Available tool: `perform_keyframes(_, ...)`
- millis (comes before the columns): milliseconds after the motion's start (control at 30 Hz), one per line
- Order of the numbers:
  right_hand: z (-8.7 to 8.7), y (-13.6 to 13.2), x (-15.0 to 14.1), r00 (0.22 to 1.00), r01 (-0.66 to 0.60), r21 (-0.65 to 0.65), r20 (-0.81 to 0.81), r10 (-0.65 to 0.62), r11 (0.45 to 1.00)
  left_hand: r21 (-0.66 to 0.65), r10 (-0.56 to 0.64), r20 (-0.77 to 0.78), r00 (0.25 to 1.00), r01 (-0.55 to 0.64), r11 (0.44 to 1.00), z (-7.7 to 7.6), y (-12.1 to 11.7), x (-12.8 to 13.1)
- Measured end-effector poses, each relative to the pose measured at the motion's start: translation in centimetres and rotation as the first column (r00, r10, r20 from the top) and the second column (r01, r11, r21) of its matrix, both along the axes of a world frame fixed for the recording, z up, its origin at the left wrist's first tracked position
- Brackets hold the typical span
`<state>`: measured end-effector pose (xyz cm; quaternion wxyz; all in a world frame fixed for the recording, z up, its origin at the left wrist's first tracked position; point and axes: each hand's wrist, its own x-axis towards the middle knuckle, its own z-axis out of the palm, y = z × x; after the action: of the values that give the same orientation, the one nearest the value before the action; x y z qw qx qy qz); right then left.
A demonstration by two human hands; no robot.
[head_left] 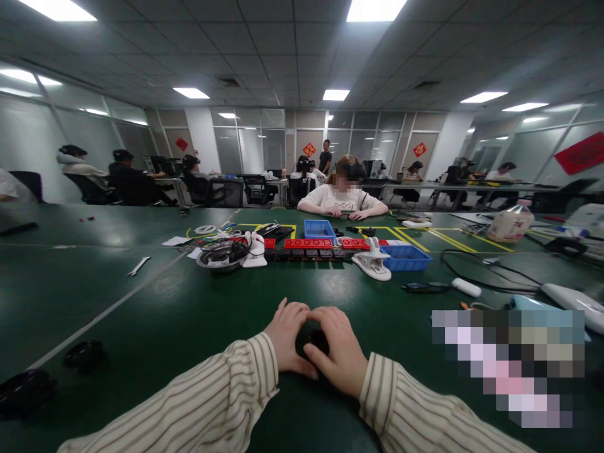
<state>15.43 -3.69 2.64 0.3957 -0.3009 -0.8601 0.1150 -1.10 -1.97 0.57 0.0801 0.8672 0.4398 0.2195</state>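
Observation:
Both of my hands meet over the green table, curved round a small black part (319, 340). Its exact kind is hard to make out, as my fingers cover much of it. My left hand (289, 336) holds it from the left, thumb low and fingers bent over the far side. From the right, my right hand (340, 346) closes on it, with the thumb across the near side. The fingertips of the two hands touch at the top. Off to the left lie two black round ridged parts, a nearer one (26, 393) and a farther one (85, 356).
Ahead stand a bowl of cables (221, 263), red strips (309, 243), a white clip stand (372, 261) and blue bins (406, 258). A wrench (139, 266) lies left. Cables and a bottle (511, 221) are at right. A co-worker (342, 195) sits opposite.

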Motion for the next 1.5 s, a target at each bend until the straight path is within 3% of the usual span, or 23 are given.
perform_keyframes(100, -0.5, 0.3, -0.1, 0.996, 0.084, -0.061, 0.036, -0.082, 0.995, -0.012, -0.054, -0.052, 0.997, 0.053, 0.998, 0.3, -0.1, 0.1)
perform_keyframes(267, -0.7, 0.4, -0.5, 0.984, 0.081, -0.069, 0.164, -0.069, 0.994, -0.019, -0.058, -0.045, 0.997, 0.057, 0.998, 0.0, 0.0, 0.3)
perform_keyframes(533, 0.0, -0.1, -0.2, 0.972, -0.199, -0.013, 0.127, 0.199, 0.980, -0.070, -0.172, 0.064, 0.983, 0.176, 0.982, -1.3, 1.6, -0.6)
perform_keyframes(733, 0.5, -0.4, 0.0, 0.953, -0.288, 0.014, 0.099, 0.285, 0.958, -0.075, -0.177, 0.011, 0.984, 0.177, 0.981, -0.7, 1.0, -0.4)
perform_keyframes(833, 0.7, -0.5, 0.2, 0.975, -0.216, 0.050, 0.066, 0.213, 0.975, -0.034, -0.120, 0.014, 0.993, 0.121, 0.992, -0.1, 0.2, 0.1)
perform_keyframes(1000, 0.1, 0.0, 0.0, 0.990, 0.084, -0.021, 0.114, -0.081, 0.996, -0.045, 0.033, 0.001, 0.999, -0.033, 0.998, -0.1, -0.8, 1.0)
perform_keyframes(1133, -0.2, 0.5, -0.3, 0.963, 0.144, -0.080, 0.239, -0.122, 0.986, -0.072, 0.025, -0.009, 1.000, -0.026, 0.997, -0.2, -0.9, 1.2)
perform_keyframes(1233, 0.0, 0.5, -0.3, 0.971, 0.094, -0.083, 0.226, -0.074, 0.992, -0.071, -0.004, 0.025, 1.000, 0.006, 0.997, -0.3, -0.3, 0.8)
perform_keyframes(1500, -0.1, -0.3, 0.0, 0.964, -0.224, 0.001, 0.144, 0.222, 0.975, -0.105, -0.181, 0.016, 0.983, 0.182, 0.978, -1.5, 1.6, -0.6)
